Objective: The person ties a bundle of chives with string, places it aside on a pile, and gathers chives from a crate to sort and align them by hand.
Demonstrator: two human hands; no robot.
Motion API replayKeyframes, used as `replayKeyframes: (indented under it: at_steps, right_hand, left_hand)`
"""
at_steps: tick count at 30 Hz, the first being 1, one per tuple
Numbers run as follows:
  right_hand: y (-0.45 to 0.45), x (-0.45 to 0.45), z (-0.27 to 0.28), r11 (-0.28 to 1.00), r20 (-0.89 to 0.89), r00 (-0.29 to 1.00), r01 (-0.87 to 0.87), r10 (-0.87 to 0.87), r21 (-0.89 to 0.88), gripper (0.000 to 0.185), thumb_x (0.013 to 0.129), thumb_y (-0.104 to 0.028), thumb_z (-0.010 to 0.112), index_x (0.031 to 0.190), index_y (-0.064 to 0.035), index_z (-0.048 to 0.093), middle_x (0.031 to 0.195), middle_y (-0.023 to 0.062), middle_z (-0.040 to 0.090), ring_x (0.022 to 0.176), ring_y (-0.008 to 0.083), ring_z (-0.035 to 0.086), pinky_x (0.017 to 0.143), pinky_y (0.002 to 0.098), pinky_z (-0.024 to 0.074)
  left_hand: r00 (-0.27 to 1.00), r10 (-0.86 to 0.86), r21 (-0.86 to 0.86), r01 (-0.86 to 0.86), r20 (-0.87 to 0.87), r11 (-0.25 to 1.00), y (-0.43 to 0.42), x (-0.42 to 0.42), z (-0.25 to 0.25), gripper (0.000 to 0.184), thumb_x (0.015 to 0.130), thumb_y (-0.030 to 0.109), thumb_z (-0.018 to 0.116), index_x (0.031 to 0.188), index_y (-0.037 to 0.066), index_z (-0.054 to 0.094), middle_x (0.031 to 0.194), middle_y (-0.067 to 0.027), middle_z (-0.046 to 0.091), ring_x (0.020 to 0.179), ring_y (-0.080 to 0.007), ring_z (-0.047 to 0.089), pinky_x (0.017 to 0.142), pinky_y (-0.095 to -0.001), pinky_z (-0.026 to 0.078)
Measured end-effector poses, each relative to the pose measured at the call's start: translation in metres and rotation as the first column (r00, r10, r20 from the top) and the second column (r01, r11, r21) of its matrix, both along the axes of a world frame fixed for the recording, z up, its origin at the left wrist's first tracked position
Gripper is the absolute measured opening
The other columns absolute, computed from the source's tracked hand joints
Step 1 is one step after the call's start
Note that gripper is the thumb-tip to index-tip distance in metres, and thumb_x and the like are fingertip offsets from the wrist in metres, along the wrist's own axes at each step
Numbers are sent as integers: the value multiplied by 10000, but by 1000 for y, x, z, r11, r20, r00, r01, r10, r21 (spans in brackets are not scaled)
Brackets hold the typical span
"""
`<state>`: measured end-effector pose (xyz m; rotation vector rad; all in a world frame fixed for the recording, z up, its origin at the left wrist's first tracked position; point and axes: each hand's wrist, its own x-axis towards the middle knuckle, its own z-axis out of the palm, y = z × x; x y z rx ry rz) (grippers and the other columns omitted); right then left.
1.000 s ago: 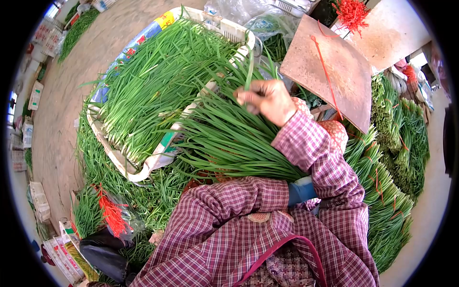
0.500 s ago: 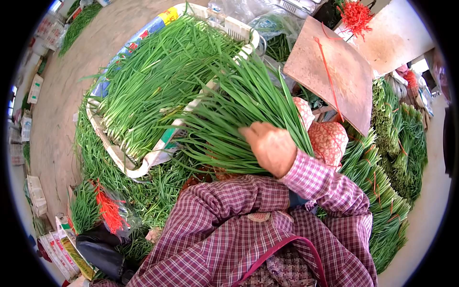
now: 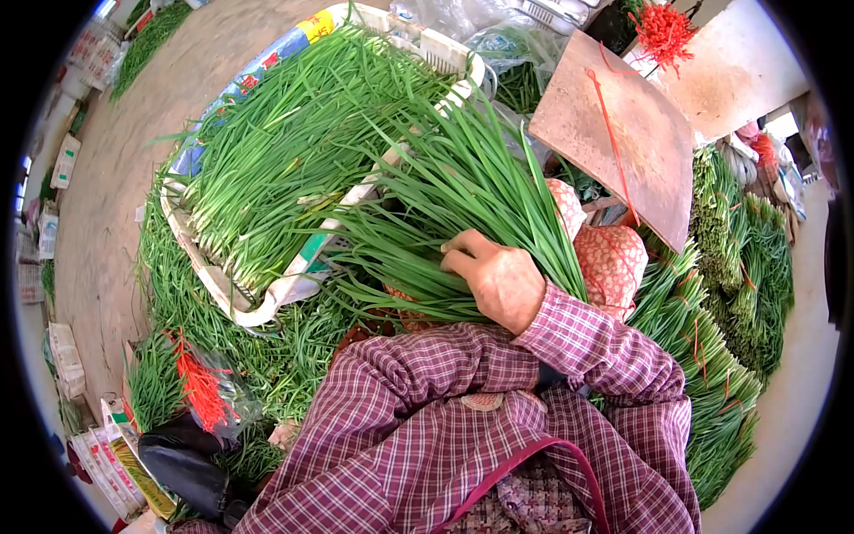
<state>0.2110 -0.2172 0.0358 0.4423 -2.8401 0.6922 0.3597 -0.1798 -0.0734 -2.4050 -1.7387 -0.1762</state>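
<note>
My right hand (image 3: 500, 280) rests on a loose bunch of garlic chives (image 3: 463, 196) spread over my lap. Its thumb and fingers are curled in and closed on some of the green blades; the fingertips are partly hidden among them. The blades fan out up and left, toward a white plastic basket (image 3: 267, 311) heaped with more chives (image 3: 302, 142). Beneath my right forearm the checked left sleeve (image 3: 445, 356) disappears, and my left hand is hidden from sight.
Tied bundles of chives (image 3: 703, 383) are stacked at the right. A tilted brown board (image 3: 623, 133) carries a loose red tie (image 3: 609, 125); more red ties (image 3: 663, 34) lie behind it. Loose chives (image 3: 294, 365) cover the floor by a black boot (image 3: 182, 467) and red strips (image 3: 205, 392).
My right hand, blurred before, has slowed and sits slightly lower, with thumb and forefinger now showing clearly on the blades. Some chive blades around it have shifted a little.
</note>
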Motion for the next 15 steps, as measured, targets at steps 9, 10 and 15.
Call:
replayKeyframes:
  at_steps: [9, 10, 15]
  right_hand:
    - [4, -10, 14, 992, 55, 990, 128, -128, -4, 207, 751, -27, 643, 944, -95, 612, 938, 90, 583, 755, 311, 634, 635, 391, 527]
    - [6, -10, 16, 990, 66, 988, 142, -140, -18, 235, 739, -41, 672, 956, -100, 604, 932, 92, 577, 768, 313, 631, 641, 397, 524]
    - [10, -12, 20, 986, 69, 984, 168, -167, -18, 318, 696, -77, 736, 973, -107, 582, 927, 92, 569, 790, 319, 625, 661, 402, 514]
  left_hand:
    - [1000, 9, -4, -9, 15, 1000, 4, 2, 3, 335, 876, 263, 477, 1093, 68, 643, 1047, -117, 638, 1050, -291, 560, 978, -495, 403]
    - [1000, 10, -7, -10, 19, 1000, 4, 2, 3, 335, 876, 263, 478, 1093, 68, 643, 1047, -116, 638, 1050, -291, 560, 978, -495, 403]
    - [1000, 7, -6, -7, 25, 1000, 6, 2, 4, 334, 876, 262, 479, 1092, 69, 646, 1048, -115, 639, 1049, -290, 561, 978, -493, 405]
